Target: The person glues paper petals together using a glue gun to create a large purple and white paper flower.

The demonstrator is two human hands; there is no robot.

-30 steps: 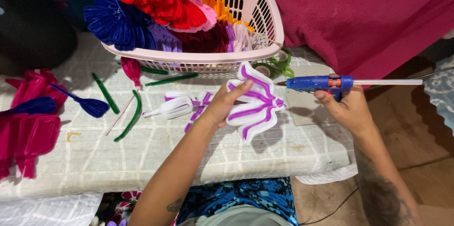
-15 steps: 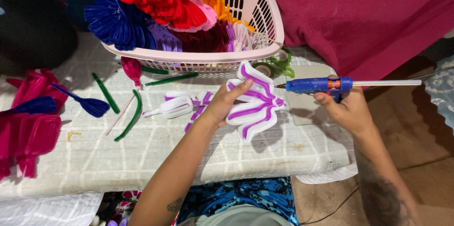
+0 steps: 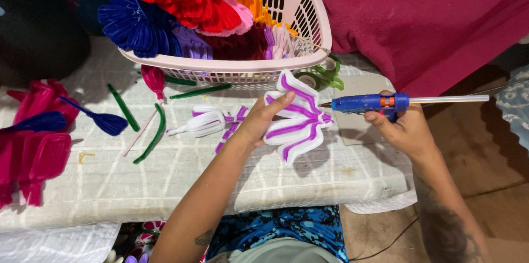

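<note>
My left hand grips a white and purple pipe-cleaner flower just above the table, thumb on its petals. My right hand holds a blue glue gun with a clear glue stick sticking out to the right. The gun's nozzle touches the flower's right edge. Loose white and purple petals lie just left of my left hand.
A pink basket at the back holds red, blue, purple and orange flowers. Green stems, a blue petal and pink pieces lie at the left. Tape rolls sit behind the flower. Maroon cloth is at the right.
</note>
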